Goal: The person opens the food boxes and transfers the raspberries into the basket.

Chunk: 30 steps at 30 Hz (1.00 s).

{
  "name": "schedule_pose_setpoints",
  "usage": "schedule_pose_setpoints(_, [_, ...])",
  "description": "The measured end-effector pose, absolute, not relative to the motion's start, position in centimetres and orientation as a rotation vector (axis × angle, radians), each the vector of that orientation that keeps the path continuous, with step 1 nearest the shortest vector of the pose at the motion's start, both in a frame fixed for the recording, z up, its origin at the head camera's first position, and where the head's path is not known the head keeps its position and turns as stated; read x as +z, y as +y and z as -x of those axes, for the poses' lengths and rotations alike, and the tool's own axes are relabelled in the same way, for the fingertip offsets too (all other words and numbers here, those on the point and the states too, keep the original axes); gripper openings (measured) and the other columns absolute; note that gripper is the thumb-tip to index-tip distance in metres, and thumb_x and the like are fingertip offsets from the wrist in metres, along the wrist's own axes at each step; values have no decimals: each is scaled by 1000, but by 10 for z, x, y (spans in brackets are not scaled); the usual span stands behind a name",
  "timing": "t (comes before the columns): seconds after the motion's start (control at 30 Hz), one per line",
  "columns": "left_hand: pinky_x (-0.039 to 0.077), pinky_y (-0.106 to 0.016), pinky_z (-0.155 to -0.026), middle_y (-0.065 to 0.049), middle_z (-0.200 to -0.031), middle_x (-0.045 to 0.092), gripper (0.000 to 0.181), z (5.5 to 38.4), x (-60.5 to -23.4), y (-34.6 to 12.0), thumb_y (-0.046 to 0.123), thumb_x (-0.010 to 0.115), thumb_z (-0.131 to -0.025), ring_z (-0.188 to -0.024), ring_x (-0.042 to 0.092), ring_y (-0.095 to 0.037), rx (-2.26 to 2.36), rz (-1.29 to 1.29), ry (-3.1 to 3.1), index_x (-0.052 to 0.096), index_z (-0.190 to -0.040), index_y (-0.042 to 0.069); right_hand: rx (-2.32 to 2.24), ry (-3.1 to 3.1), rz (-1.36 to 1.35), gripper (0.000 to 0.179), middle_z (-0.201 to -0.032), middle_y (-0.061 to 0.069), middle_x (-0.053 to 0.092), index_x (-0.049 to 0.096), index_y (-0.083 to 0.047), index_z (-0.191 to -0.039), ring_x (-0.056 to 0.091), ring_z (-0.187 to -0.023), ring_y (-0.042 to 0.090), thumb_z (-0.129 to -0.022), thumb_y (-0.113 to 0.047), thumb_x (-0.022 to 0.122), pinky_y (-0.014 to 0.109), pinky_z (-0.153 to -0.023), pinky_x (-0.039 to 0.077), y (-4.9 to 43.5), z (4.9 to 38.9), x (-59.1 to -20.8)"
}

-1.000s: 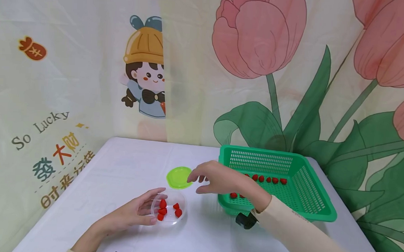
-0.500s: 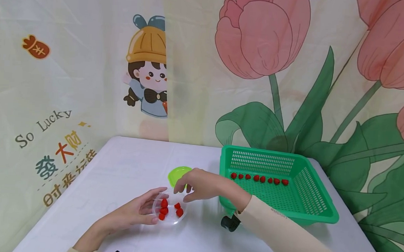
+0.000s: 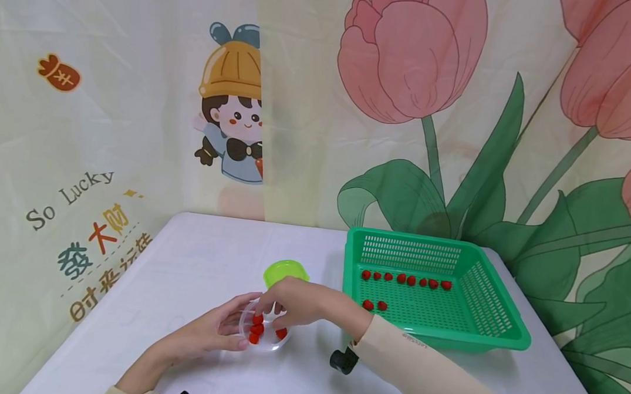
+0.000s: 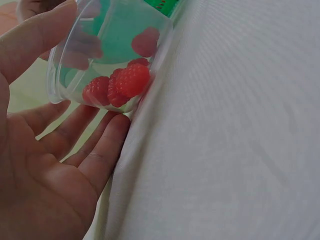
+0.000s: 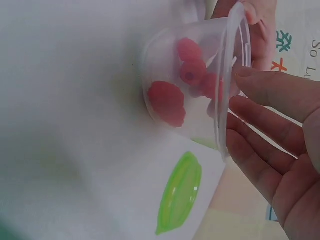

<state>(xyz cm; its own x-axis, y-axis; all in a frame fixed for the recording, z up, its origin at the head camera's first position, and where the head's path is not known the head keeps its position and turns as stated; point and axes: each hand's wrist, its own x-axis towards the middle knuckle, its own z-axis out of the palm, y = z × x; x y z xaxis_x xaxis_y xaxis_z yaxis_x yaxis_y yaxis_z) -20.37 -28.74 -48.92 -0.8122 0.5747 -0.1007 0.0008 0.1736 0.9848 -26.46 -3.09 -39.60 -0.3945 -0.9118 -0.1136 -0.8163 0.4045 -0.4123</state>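
A clear plastic tub (image 4: 60,85) with several raspberries (image 4: 132,80) inside stands on the white cloth. My left hand (image 3: 211,332) holds it from the left, thumb on the near side and fingers round the far side. From the right, my right hand (image 3: 300,302) reaches over the tub's mouth with bent fingers, covering part of it in the head view. In the right wrist view, that hand's thumb and fingertips lie at the rim, spread apart, and no berry shows between them. Just behind the tub lies a bright green lid (image 3: 277,270), partly hidden by the right hand.
A green slotted basket (image 3: 468,340) stands on the right side of the table. Inside it, a row of raspberries (image 3: 411,280) runs along the back, and two more raspberries (image 3: 382,305) lie nearer the front left. A printed curtain (image 3: 304,102) hangs behind the table.
My right hand has moved left and down, from beside the lid to the tub's mouth. Raspberries its arm had covered in the basket now show. My left hand keeps its hold.
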Motion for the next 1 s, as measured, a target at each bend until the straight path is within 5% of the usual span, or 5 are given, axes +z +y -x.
schedule_pose_setpoints(0.57, [53, -33, -109, -16, -169, 33, 81, 203, -488, -287, 14, 73, -101, -152, 41, -40, 1668, -488, 2019, 28, -167, 26, -336, 2396, 1397, 40, -115, -9, 77, 75, -20, -131, 66, -94, 5, -93, -13, 83, 12, -78, 52, -47, 259, -403])
schedule_pose_setpoints(1.0, [53, -29, -106, -18, -167, 37, 83, 203, -489, -288, 10, 72, -101, -149, 46, -38, 1679, -533, 2012, 26, -168, 24, -293, 2380, 1439, 36, -99, -7, 74, 77, -17, -126, 62, -87, 4, -92, -9, 83, 11, -75, 50, -50, 255, -405])
